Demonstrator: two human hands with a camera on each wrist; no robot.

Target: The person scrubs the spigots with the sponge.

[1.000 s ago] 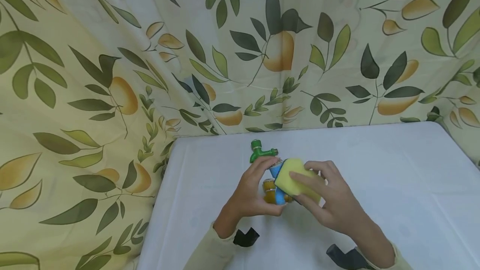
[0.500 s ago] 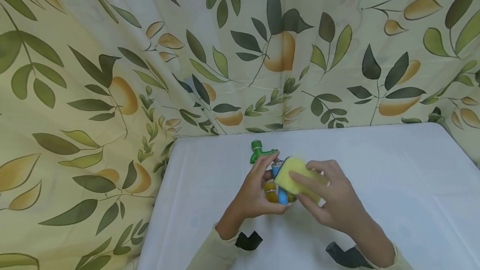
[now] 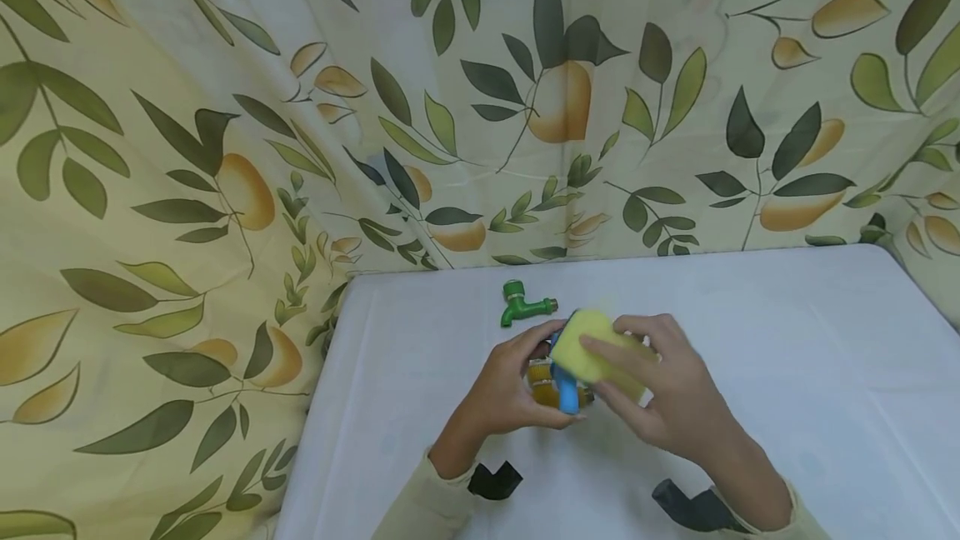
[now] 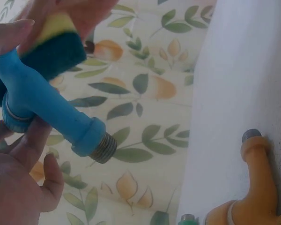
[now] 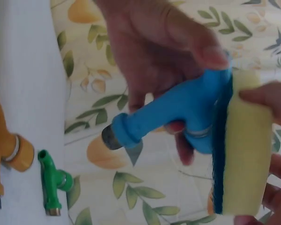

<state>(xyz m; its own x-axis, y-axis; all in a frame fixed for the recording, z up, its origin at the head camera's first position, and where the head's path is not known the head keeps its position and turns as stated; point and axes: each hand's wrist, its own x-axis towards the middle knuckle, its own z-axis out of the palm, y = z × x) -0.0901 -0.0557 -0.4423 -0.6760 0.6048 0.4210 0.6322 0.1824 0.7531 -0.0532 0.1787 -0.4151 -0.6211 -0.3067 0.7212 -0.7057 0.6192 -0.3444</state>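
A blue tap (image 5: pixel 168 110) with a threaded metal end is held in my left hand (image 3: pixel 498 390), thumb on one end and fingers around the body. My right hand (image 3: pixel 678 394) grips a yellow sponge (image 3: pixel 596 340) with a dark green scouring side. In the right wrist view that scouring side (image 5: pixel 221 154) lies against the blue tap. The sponge hides part of the tap in the head view. An orange-yellow tap (image 5: pixel 4 150) lies on the table behind and below the hands, partly covered in the head view.
A green tap (image 3: pixel 521 307) lies on the white table (image 3: pixel 420 323) just beyond my left hand. Black bands (image 3: pixel 495 480) show at both wrists. A leaf-and-fruit patterned curtain (image 3: pixel 465 148) hangs along the table's back and left edges.
My left hand has turned the blue tap, so its top is now behind the sponge and its lower end shows more. The left fingers have drawn lower, uncovering the green tap. The sponge shifted slightly.
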